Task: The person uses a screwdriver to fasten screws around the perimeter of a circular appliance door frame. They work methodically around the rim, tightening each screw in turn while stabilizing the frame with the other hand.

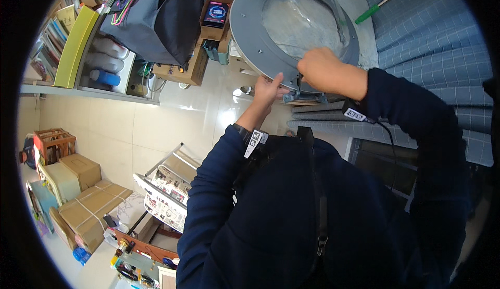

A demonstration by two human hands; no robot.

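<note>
In front of me a wide, round grey ring (250, 39) lies on a pale surface, its middle filled with a cloudy, clear sheet. A loop of clear plastic (333, 7) stands up over the far side. At its near edge sits a blue-grey metal bracket (307, 97). My left hand (267, 92) is closed on the ring's near rim beside the bracket, thumb on top. My right hand (324, 69) is a fist over the near right of the ring, just above the bracket. A small dark piece shows under this fist; I cannot make out what it is.
A green-handled stick (367, 15) leans by the blue checked curtain (437, 33) on the right. Left of the ring stand a small open carton (214, 31), a dark fabric bag (156, 23) and a shelf (120, 97). Cardboard boxes (96, 208) and a folding rack (166, 190) stand lower left.
</note>
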